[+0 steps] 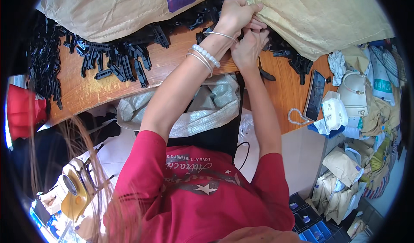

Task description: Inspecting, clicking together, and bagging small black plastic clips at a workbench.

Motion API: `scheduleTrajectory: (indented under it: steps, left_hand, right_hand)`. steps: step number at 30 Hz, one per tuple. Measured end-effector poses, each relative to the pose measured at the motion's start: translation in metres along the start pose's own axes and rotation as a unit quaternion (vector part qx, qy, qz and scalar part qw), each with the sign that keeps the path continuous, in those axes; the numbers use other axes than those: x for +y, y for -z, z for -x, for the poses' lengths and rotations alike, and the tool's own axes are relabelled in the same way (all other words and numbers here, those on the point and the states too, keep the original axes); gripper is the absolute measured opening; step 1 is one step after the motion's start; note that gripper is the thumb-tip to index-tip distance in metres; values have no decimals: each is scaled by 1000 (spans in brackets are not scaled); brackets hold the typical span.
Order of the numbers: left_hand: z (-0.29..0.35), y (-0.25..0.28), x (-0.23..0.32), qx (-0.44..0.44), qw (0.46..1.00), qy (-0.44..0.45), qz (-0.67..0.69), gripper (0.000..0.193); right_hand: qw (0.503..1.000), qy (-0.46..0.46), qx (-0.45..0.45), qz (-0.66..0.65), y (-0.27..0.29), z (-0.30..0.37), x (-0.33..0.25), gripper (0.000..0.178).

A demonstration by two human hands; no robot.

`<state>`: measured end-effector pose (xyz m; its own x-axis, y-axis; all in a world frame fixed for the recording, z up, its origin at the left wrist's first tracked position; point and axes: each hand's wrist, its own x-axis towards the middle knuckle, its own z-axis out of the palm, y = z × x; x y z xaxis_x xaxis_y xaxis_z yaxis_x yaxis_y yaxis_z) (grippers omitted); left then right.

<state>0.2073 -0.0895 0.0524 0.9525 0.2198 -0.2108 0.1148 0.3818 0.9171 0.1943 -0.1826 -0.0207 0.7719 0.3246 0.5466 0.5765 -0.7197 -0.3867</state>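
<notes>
Toward the far side of the wooden table (284, 102), the head view shows your left hand (235, 16) pinching the rightmost tan sack (321, 18) by its edge; your right hand (250, 48) curls just below, its grip unclear. Bare wood lies between your right forearm (263, 109) and the phone (315, 94).

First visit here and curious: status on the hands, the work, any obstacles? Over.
Left hand gripping edge of creased tan paper sack at right. Right hand close below, grip unclear. Small black plastic pieces crowd the brown wooden table nearby.
</notes>
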Motion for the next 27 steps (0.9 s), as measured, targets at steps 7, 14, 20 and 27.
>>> scheduleTrajectory:
  steps: [7, 14, 20, 27]
  left_hand:
    - [3, 5, -1, -8, 1000, 7, -16, 26]
    - [12, 4, 3, -23, 998, 9, -56, 27]
    - [4, 8, 19, -25, 968, 22, -248, 29]
    - [-1, 1, 27, -9, 961, 51, -271, 29]
  right_hand:
    - [994, 110, 20, -11, -2, -12, 14, 42]
    - [981, 151, -104, -70, 3, -14, 19, 41]
    - [971, 231, -49, -43, -7, -10, 7, 36]
    - [969, 237, -4, -75, -14, -7, 1, 43]
